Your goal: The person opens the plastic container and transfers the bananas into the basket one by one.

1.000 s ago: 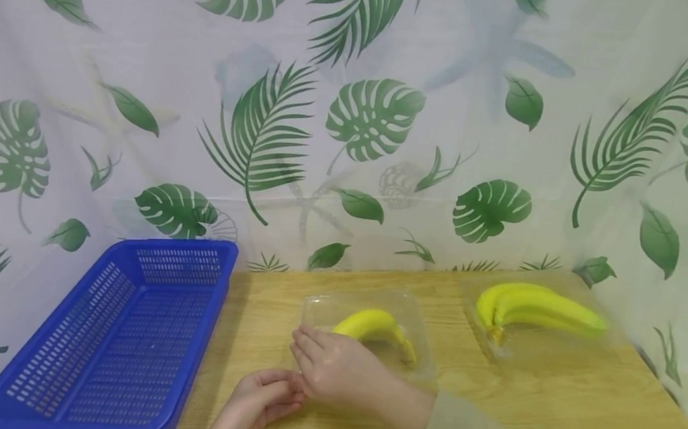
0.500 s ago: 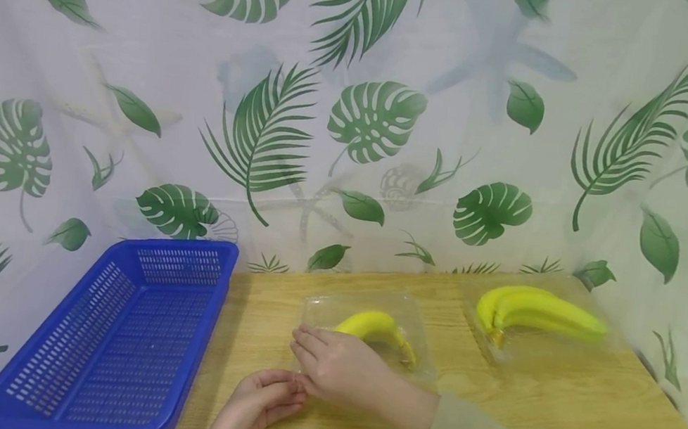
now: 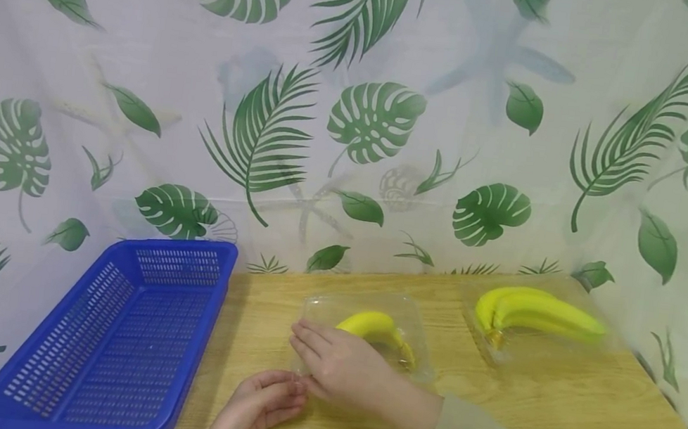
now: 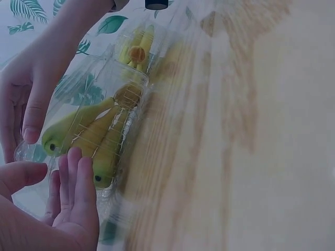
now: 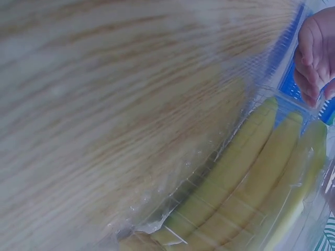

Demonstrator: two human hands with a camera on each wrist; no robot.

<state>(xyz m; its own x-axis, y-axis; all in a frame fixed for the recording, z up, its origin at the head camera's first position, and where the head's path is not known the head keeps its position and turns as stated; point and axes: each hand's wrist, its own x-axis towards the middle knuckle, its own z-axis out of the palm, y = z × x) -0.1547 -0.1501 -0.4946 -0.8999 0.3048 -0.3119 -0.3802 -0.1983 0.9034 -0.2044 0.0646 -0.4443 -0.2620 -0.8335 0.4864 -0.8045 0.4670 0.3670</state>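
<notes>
A clear plastic clamshell box with bananas inside lies on the table in front of me. My right hand lies over its near left part, fingers straight and together, hiding some of the fruit. At the box's near left corner, my left hand pinches the edge between thumb and fingers. Through the plastic, the left wrist view shows several bananas joined at a brown stem end. The right wrist view shows the left hand at the box's corner, beyond the banana tips.
A blue perforated plastic basket stands on the left. Towards the back right is a second clear box with bananas in it. A leaf-patterned cloth hangs behind the wooden table.
Both hands stay at the box's near left corner, with only a very slight shift of the right hand. The boxes and the basket keep their places.
</notes>
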